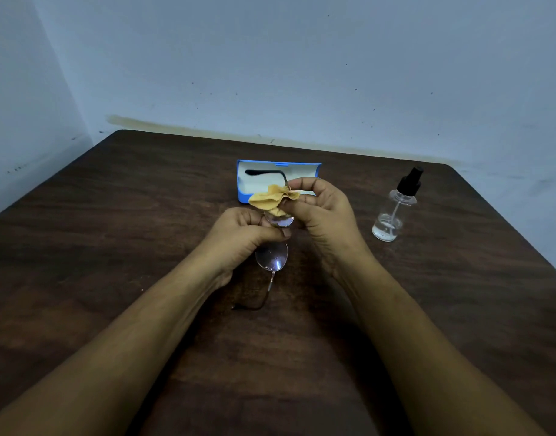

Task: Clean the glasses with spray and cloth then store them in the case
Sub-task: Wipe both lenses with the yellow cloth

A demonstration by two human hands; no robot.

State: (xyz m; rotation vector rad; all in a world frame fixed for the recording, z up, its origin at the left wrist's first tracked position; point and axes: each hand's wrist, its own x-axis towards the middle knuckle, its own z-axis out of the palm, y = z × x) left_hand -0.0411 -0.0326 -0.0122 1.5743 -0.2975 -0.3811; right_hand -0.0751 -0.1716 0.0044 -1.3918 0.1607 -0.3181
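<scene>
While the left hand (243, 232) grips the glasses (272, 256) at the bridge, fingers curled round the frame, the right hand (322, 210) pinches a yellow cloth (273, 198) between thumb and fingers against the upper lens. Glasses are at frame centre, held above the bench (113, 221) and standing lengthwise: one lens low and uncovered, the other mostly hidden by the cloth. One temple points up across the case (305, 171), the other hangs down toward the bench. The blue case lies open just behind the hands, pale lining showing. A clear spray bottle (393, 212) with a black nozzle stands upright at right of frame, well apart from the hands. Pale wall (301, 73) behind.
</scene>
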